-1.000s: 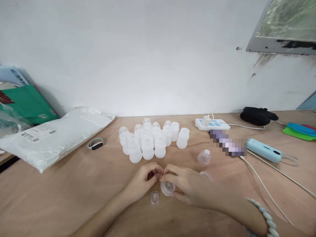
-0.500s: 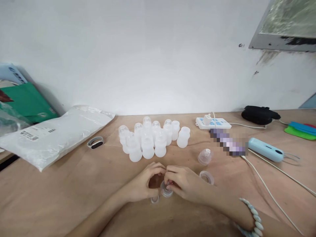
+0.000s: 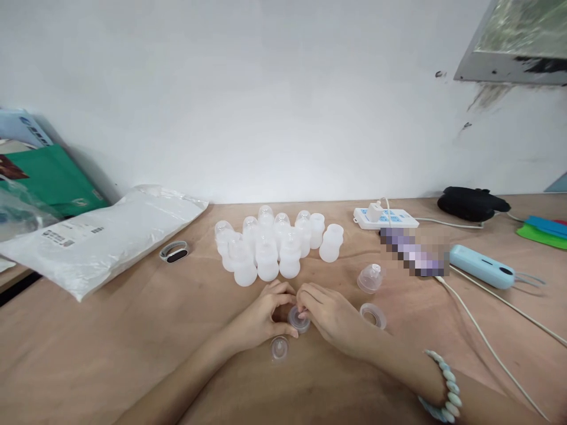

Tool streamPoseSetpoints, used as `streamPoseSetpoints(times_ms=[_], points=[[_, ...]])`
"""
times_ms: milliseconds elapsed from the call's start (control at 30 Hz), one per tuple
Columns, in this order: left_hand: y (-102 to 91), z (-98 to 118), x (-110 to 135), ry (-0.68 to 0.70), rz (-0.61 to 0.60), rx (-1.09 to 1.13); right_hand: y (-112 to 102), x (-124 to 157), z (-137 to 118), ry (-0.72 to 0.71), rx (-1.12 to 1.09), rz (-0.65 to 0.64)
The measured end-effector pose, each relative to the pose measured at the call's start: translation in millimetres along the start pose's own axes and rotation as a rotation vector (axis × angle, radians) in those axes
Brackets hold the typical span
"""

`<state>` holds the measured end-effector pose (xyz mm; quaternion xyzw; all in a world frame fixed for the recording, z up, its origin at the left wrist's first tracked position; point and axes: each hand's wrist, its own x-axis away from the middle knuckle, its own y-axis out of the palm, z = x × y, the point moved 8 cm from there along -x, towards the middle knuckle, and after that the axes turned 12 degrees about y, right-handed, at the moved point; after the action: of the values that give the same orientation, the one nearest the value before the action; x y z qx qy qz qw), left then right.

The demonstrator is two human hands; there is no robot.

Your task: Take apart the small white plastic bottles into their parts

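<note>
My left hand (image 3: 261, 316) and my right hand (image 3: 330, 316) meet at the middle of the wooden table (image 3: 110, 354), fingers pinched together on a small clear plastic ring cap (image 3: 299, 319). A clear teat piece (image 3: 279, 347) lies on the table just below my left fingers. To the right lie a clear dome cap (image 3: 370, 278) and a clear ring (image 3: 372, 316). Behind my hands stands a cluster of several small white translucent bottles (image 3: 274, 248).
A white plastic bag (image 3: 101, 239) and a wristband (image 3: 173, 252) lie at the left, with green packaging (image 3: 48, 183) behind. At the right are a power strip (image 3: 385, 218), white cables (image 3: 487, 342), a light blue device (image 3: 481, 267) and a black object (image 3: 472, 203).
The view has shifted slightly, so my hands sit higher and closer to the bottles. Both hands keep working the clear ring cap between their fingertips; the ring on the right has come into full sight.
</note>
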<state>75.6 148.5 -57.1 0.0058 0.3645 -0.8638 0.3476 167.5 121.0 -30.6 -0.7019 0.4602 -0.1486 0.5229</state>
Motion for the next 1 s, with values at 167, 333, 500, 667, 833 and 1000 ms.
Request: streamPoseSetpoints(times_ms=[167,333,500,667,833,1000], points=[[1.7,1,0,0.000,-0.012,-0.053,-6,3,-6,-0.074,0.028,0.095],[4.0,1,0,0.023,-0.036,-0.081,-10,0,-9,-0.077,-0.014,0.157],[5.3,-1,1,0.024,-0.045,-0.094,-11,-1,-6,-0.066,-0.026,0.160],[4.6,-3,2,0.019,-0.016,-0.079,-12,-3,-4,-0.042,0.006,0.002],[3.9,-7,2,-0.031,-0.012,-0.049,-2,-3,5,0.093,-0.045,-0.192],[1.1,-15,9,-0.096,0.045,0.107,9,-4,12,0.178,-0.137,-0.254]])
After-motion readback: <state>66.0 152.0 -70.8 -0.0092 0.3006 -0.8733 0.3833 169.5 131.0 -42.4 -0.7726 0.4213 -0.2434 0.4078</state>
